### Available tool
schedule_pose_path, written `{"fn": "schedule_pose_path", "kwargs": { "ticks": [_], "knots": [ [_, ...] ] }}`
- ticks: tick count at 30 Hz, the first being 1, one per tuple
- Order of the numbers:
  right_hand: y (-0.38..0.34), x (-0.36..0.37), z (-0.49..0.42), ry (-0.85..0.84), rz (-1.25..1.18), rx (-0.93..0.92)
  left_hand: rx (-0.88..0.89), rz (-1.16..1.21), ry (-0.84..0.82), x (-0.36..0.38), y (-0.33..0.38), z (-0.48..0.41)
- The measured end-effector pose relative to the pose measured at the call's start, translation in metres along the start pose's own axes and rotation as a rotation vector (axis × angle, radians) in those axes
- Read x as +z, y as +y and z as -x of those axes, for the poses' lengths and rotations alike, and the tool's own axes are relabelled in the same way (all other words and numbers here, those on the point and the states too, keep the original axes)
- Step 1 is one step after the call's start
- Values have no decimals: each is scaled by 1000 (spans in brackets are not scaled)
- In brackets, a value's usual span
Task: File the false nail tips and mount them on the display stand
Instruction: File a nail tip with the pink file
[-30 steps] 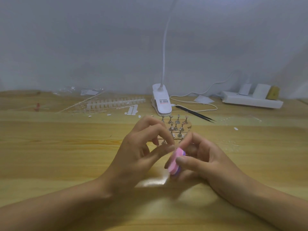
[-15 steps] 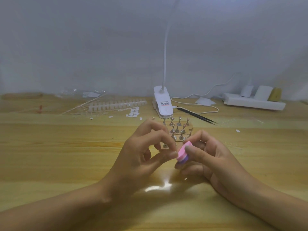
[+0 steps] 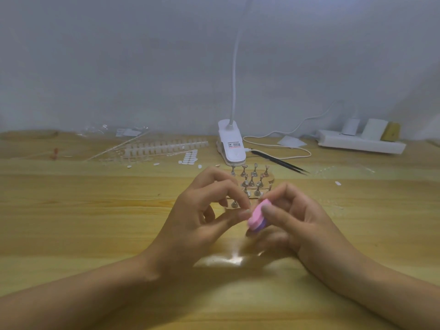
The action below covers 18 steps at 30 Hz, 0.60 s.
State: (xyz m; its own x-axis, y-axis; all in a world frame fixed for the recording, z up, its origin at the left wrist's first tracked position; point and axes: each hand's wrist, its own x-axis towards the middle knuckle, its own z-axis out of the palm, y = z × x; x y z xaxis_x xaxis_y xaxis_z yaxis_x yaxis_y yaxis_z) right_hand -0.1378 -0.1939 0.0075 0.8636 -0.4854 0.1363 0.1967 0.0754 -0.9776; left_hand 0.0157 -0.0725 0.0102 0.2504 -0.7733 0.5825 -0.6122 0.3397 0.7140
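Note:
My right hand [image 3: 292, 217] grips a small pink and purple nail file block [image 3: 256, 217] between thumb and fingers. My left hand [image 3: 204, 215] pinches a tiny clear nail tip [image 3: 245, 214] between thumb and forefinger, pressed against the file's left edge; the tip is barely visible. Just behind both hands stands the display stand [image 3: 252, 184], a clear base with several small metal pegs, partly hidden by my fingers. Strips of unused nail tips [image 3: 164, 146] lie at the back left.
A white clip lamp [image 3: 232, 145] stands behind the stand, its cable looping right. Black tweezers [image 3: 281, 161] lie to its right. A white power strip [image 3: 362, 144] sits at the back right. White adhesive dots [image 3: 189, 158] and loose tips are scattered at back left.
The file in my right hand has shifted slightly up and down against the tip held by my left hand. Both hands stay in nearly the same place.

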Motion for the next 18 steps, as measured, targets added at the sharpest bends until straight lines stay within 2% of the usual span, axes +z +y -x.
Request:
{"fn": "schedule_pose_path", "kwargs": {
  "ticks": [2,5,8,12,16,18],
  "knots": [
    [0,-2,0,30,-19,10,0,-6,15,0,0,0],
    [-1,1,1,-107,13,29,35,-29,3,0,0,0],
    [0,-1,0,43,-38,22,-7,3,22,0,0,-1],
    [3,-1,0,-76,0,14,37,-32,-2,1,0,-1],
    [2,-4,0,60,-16,-28,23,-32,22,1,1,-1],
    [2,-3,0,-52,19,10,43,-44,16,0,1,-1]
  ]
}}
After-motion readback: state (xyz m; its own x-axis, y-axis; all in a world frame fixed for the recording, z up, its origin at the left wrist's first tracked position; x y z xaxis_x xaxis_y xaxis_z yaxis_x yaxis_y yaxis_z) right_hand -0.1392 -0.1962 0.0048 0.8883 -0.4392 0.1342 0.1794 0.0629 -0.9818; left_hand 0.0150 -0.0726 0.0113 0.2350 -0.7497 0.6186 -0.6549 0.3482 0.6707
